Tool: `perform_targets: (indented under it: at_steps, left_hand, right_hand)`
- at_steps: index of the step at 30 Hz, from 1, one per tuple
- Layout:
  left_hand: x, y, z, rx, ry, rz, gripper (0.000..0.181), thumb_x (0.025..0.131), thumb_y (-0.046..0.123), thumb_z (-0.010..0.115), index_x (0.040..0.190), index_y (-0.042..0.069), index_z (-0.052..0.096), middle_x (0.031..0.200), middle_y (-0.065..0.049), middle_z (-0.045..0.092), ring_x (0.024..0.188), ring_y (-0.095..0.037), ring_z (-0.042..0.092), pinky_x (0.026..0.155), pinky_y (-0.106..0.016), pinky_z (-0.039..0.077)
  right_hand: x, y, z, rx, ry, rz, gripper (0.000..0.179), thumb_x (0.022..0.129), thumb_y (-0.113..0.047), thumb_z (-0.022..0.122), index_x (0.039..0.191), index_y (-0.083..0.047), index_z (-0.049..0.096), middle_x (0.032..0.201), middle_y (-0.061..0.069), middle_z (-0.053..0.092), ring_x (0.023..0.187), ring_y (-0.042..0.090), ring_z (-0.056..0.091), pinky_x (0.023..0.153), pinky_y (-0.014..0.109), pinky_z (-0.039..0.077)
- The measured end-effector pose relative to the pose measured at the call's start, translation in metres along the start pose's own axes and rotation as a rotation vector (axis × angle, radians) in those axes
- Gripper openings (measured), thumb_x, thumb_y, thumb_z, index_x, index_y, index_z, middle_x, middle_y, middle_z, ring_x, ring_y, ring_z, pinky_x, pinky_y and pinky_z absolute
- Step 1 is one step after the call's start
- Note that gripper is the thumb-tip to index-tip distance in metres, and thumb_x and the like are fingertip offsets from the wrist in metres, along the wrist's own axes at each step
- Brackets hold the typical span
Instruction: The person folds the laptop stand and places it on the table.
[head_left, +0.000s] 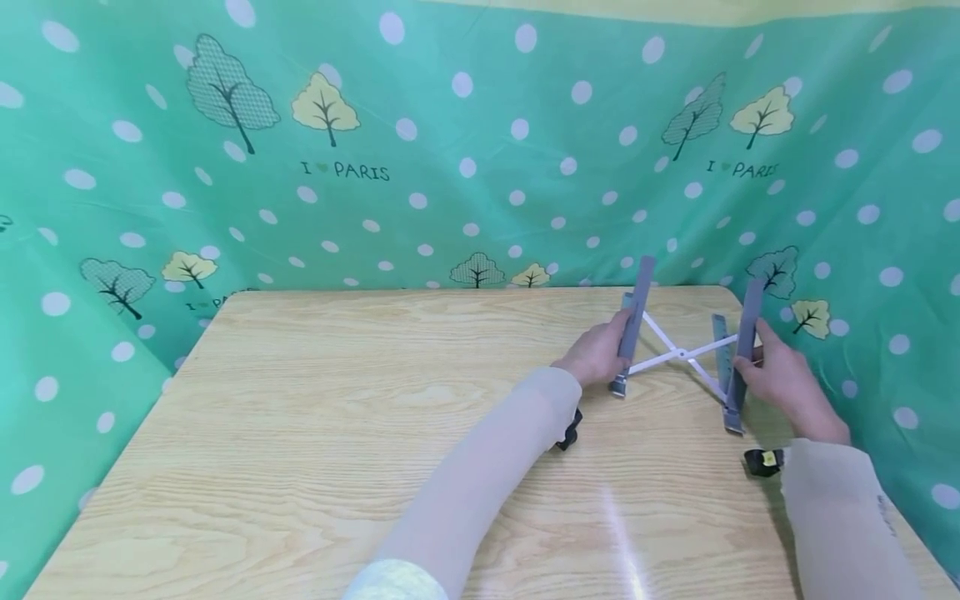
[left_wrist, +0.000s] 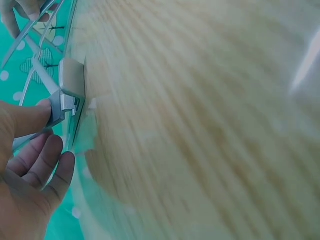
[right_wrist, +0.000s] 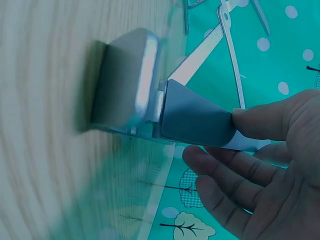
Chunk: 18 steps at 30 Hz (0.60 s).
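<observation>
A grey metal folding laptop stand (head_left: 681, 354) is spread out at the right side of the table, its two long side arms joined by crossed white bars. My left hand (head_left: 597, 350) grips the left arm between thumb and fingers. The right arm is pinched by my right hand (head_left: 787, 379). In the left wrist view, the thumb of my left hand (left_wrist: 30, 165) presses the arm near its front lip (left_wrist: 72, 80). In the right wrist view, my right hand (right_wrist: 260, 165) pinches the tapered arm (right_wrist: 197, 117) behind a rounded front lip (right_wrist: 127, 80).
The wood-grain table (head_left: 337, 433) extends widely to the left. Behind and beside it hangs a green dotted curtain (head_left: 420, 167), close to my right hand. A black device (head_left: 763, 462) is at my right wrist, another (head_left: 570, 432) at my left.
</observation>
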<state>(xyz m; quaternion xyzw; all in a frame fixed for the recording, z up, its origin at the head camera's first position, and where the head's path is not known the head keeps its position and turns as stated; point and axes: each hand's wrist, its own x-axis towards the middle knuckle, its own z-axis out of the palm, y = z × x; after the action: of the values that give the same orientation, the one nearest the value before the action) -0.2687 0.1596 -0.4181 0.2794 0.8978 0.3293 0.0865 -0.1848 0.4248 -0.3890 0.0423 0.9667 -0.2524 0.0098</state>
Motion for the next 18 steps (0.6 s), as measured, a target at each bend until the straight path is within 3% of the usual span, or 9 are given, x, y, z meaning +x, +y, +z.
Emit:
perform_targets:
  at_steps: [9,14,18]
  left_hand:
    - [-0.005,-0.009,-0.005,0.019,-0.010,0.021,0.089,0.087,0.016,0.070,0.154,0.015,0.011,0.129,-0.004,0.056,0.107,-0.011,0.058,0.094,-0.021,0.045]
    - [-0.008,-0.010,-0.009,0.029,-0.031,0.010,0.093,0.087,0.018,0.070,0.155,0.019,0.006,0.126,-0.005,0.058,0.102,-0.011,0.060,0.091,-0.022,0.047]
    - [-0.011,-0.014,-0.012,0.026,-0.038,0.003,0.096,0.087,0.019,0.070,0.155,0.022,0.002,0.122,-0.005,0.059,0.098,-0.011,0.060,0.088,-0.022,0.048]
  right_hand:
    - [-0.001,-0.010,0.004,-0.002,-0.015,0.011,0.078,0.101,-0.027,0.042,0.148,0.002,-0.013,0.117,0.038,0.047,0.100,0.047,0.054,0.069,0.047,0.049]
    - [0.000,-0.015,0.007,0.001,0.002,-0.006,0.077,0.101,-0.023,0.043,0.150,-0.003,-0.013,0.109,0.035,0.052,0.084,0.036,0.058,0.058,0.035,0.048]
    - [0.000,-0.019,0.010,-0.005,0.013,-0.037,0.076,0.100,-0.020,0.045,0.151,-0.002,-0.008,0.102,0.032,0.056,0.073,0.028,0.057,0.052,0.033,0.045]
